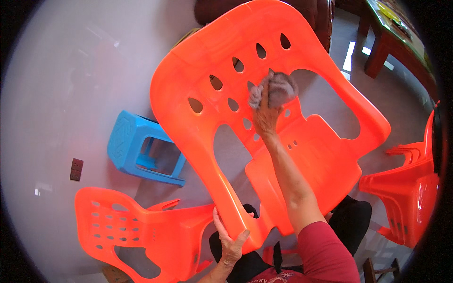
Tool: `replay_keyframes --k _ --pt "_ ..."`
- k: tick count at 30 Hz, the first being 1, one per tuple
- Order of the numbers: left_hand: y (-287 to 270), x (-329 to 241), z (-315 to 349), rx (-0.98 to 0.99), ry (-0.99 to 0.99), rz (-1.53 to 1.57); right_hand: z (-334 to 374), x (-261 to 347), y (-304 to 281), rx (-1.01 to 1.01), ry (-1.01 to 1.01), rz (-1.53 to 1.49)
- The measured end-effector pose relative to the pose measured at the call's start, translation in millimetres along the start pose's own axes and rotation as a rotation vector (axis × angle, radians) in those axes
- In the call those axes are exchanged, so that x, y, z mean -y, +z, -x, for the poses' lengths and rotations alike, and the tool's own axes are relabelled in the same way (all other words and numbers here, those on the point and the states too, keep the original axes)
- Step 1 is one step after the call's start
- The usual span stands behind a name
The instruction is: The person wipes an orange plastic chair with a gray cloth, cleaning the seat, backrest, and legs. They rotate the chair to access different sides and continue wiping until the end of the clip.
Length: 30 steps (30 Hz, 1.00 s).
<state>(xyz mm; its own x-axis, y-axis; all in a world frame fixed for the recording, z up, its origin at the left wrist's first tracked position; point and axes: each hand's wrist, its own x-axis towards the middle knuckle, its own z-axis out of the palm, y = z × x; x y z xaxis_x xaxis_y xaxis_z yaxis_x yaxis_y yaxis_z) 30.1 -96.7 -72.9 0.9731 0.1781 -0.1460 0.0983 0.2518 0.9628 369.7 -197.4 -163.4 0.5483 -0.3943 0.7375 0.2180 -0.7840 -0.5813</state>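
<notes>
Fingers of the right hand [267, 119] are bunching a greyish cloth [283, 90] against the backrest of a big orange chair [325, 151]; one is lying stretched along the wad, and whether the rest are spread or pressed together I cannot tell. The left hand [231, 246] is pinching the front end of the chair's left arm, its thumb lying on top and its fingers curling round the outer side. The chair is leaning before the person, its seat toward the lap and its backrest away; what it is resting on is hidden.

Wiping seems to be the step in hand. Doing it well means keeping the cloth flat, working round the edge of each drop-shaped hole so the fabric is not snagging, and letting the left hand steady the frame against each push.

The plastic is shining smoothly along its curves. To the left, a blue stool [126, 140] is standing near a pale wall [61, 104], with a smaller orange chair [165, 243] below it. More orange chairs [408, 193] are standing at right, while a wooden table [377, 56] and a dark brown sofa [207, 12] are filling the far side.
</notes>
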Motion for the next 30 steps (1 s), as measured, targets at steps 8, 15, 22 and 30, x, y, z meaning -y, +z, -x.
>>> replay_keyframes --k 8,15,22,30 --pt "0 -4 0 0.032 -0.001 -0.007 137 -76 -47 0.535 0.025 0.450" --pt "2 -3 -6 0.068 0.050 0.017 173 -48 -82 0.845 0.301 -0.251" --pt "-4 -2 -4 0.044 0.092 -0.021 28 111 -118 0.671 0.025 -0.882" --pt "1 -1 0 0.025 0.100 -0.016 13 167 -99 0.768 -0.537 -0.290"
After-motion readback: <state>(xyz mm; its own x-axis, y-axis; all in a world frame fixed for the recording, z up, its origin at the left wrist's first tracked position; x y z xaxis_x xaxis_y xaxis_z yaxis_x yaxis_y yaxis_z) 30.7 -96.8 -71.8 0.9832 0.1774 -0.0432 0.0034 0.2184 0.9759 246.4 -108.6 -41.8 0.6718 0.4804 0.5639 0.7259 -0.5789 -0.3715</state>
